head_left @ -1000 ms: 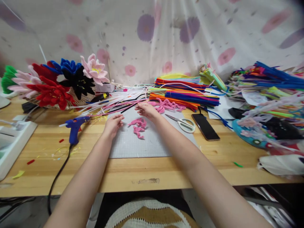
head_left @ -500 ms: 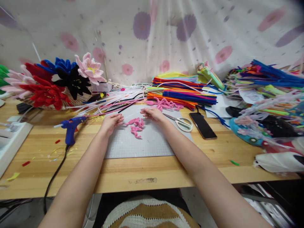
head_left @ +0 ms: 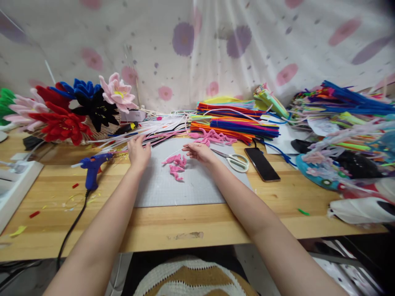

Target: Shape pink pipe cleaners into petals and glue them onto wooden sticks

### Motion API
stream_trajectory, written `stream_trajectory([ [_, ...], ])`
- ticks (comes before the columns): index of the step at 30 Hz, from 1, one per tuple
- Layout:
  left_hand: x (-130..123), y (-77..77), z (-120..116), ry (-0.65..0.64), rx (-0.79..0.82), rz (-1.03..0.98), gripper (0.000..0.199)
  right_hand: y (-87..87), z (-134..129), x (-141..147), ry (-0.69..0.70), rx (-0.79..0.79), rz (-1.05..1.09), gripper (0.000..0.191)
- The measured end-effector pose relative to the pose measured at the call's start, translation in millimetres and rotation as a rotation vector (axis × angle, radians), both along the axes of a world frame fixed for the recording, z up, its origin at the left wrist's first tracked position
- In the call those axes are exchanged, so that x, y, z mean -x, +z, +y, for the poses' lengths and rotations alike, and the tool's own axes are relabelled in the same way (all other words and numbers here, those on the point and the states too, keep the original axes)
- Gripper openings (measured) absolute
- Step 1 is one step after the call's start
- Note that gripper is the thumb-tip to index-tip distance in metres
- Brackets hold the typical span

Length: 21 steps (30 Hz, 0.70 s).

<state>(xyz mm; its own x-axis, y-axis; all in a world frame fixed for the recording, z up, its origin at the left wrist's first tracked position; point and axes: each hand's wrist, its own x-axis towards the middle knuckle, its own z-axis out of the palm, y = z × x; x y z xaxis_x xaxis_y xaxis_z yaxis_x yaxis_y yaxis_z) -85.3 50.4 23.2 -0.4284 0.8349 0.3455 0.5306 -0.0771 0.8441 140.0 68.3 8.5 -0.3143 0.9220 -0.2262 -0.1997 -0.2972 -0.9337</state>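
Note:
My right hand (head_left: 200,153) pinches a thin pale wire (head_left: 174,153) above the grey cutting mat (head_left: 197,191). The wire slants down to the left from my fingertips. Below it, twisted pink pipe cleaner pieces (head_left: 176,167) lie on the mat. My left hand (head_left: 138,154) is over the mat's far left corner, fingers apart, close to a loose spread of white, pink and black pipe cleaners (head_left: 160,130). Nothing shows in the left hand, though its palm is turned away. More curled pink pieces (head_left: 211,136) lie just beyond my right hand.
Scissors (head_left: 237,162) and a phone (head_left: 262,163) lie to the right. A blue glue gun (head_left: 92,168) with its cord rests left. Fuzzy flowers (head_left: 68,123) stand at the back left. Bundled pipe cleaners (head_left: 234,123) are stacked behind the mat. A power strip (head_left: 18,189) sits far left.
My left hand has moved left and away from me, off the wire, and its fingers have spread. The right hand stays in about the same place with the wire.

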Motion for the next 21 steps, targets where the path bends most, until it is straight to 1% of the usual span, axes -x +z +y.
stream_trajectory([
  [1,-5.5,0.0,-3.5,-0.021,-0.046,0.112,0.020,0.9,-2.2,2.0,-0.016,-0.007,-0.008,0.015],
  [2,-12.6,-0.5,-8.2,-0.079,-0.055,0.193,0.019,1.8,-4.7,4.1,-0.031,-0.015,-0.020,0.016],
  [4,-30.2,-2.8,-19.8,-0.257,-0.001,0.280,0.020,3.8,-10.3,8.2,-0.054,-0.028,-0.045,0.016],
  [5,-39.4,-4.3,-25.7,-0.320,0.041,0.316,0.021,4.8,-13.2,9.8,-0.055,-0.037,-0.053,0.016],
  [6,-48.0,-5.7,-31.1,-0.347,0.087,0.384,0.021,5.7,-16.0,10.9,-0.047,-0.048,-0.055,0.016],
  [8,-61.1,-8.1,-39.7,-0.358,0.188,0.519,0.025,6.8,-21.1,11.0,-0.024,-0.076,-0.049,0.016],
  [11,-68.0,-10.3,-47.7,-0.327,0.295,0.638,0.031,4.9,-26.8,6.3,-0.015,-0.102,-0.035,0.019],
  [17,-62.3,-15.2,-59.5,-0.336,0.365,0.671,0.037,-6.2,-34.4,1.2,-0.032,-0.099,0.014,0.033],
  [21,-62.7,-16.7,-65.8,-0.314,0.353,0.667,0.038,-10.9,-36.5,4.4,-0.092,-0.086,0.065,0.042],
])
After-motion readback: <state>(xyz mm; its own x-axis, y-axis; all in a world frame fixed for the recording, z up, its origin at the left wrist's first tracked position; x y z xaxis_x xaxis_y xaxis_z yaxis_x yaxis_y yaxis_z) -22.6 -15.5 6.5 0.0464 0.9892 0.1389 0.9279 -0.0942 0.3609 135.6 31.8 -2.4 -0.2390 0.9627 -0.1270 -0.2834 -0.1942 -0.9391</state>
